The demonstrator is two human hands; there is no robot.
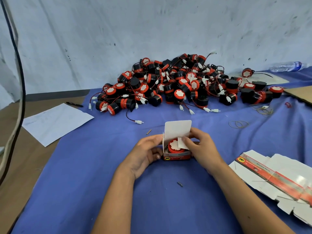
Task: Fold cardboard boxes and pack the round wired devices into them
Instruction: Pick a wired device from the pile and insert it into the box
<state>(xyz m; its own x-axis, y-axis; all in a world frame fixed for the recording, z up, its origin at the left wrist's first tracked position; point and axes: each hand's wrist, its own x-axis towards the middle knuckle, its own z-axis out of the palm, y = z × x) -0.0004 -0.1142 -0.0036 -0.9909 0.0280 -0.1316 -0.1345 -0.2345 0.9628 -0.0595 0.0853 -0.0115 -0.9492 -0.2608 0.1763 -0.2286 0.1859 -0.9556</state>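
Note:
A small cardboard box [176, 156] with a red printed front stands on the blue cloth, its white lid flap upright. Inside it sits a round device [173, 146] with a red rim and white face. My left hand [148, 152] grips the box's left side. My right hand [200, 146] holds the right side, its fingers pressing a small white side flap over the device. A big pile of round wired devices [182, 83], black and red with white plugs, lies farther back. Flat unfolded boxes [276, 181] lie stacked at the right.
A white sheet of paper [55, 123] and a black pen [74, 104] lie at the left. Rubber bands [238, 124] lie right of the box. A plastic bottle [287, 66] rests at the far right by the wall. A black cable [20, 78] hangs at the left.

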